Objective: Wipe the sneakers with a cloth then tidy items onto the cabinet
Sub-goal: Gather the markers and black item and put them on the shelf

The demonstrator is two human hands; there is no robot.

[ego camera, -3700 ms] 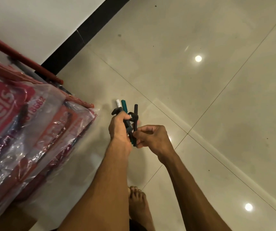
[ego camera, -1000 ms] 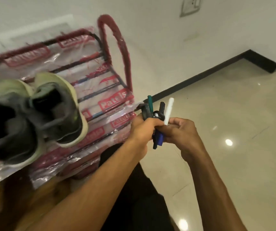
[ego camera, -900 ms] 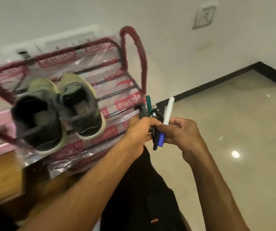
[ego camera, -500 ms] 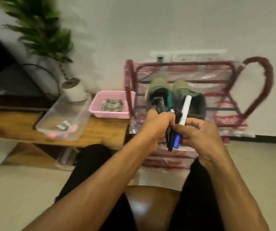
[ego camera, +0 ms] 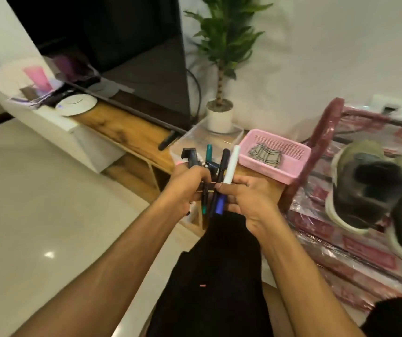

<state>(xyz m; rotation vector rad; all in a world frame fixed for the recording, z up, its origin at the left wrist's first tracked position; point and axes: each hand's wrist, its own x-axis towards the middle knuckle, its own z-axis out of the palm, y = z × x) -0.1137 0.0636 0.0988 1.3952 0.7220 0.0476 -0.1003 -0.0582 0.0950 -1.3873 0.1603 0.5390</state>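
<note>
**Hands bunched round the pens, short of the cabinet**

Left hand (ego camera: 187, 188) is curled tight round a black clip-like holder (ego camera: 190, 157). The right hand (ego camera: 248, 200) pinches a white marker with a blue cap (ego camera: 232, 165) against it, with a teal pen (ego camera: 209, 152) and a black marker (ego camera: 223, 161) wedged between. The bunch hangs over the near end of the low wooden cabinet (ego camera: 122, 127).

The grey-green sneakers (ego camera: 365, 183) sit on the red plastic-wrapped rack (ego camera: 326, 132) at right, and the checked cloth (ego camera: 265, 154) lies in the pink plastic basket (ego camera: 292, 175). Wiping therefore looks done and tidying is in hand.

Next, I judge, the bunch goes forward and down into the clear plastic tray (ego camera: 237, 132) or onto the bare tabletop, released together so nothing rolls off.

What the holder is, and how many pens there are, I cannot tell. The hands hide most of the tray, and the nearer sneaker is cut off at the right.
</note>
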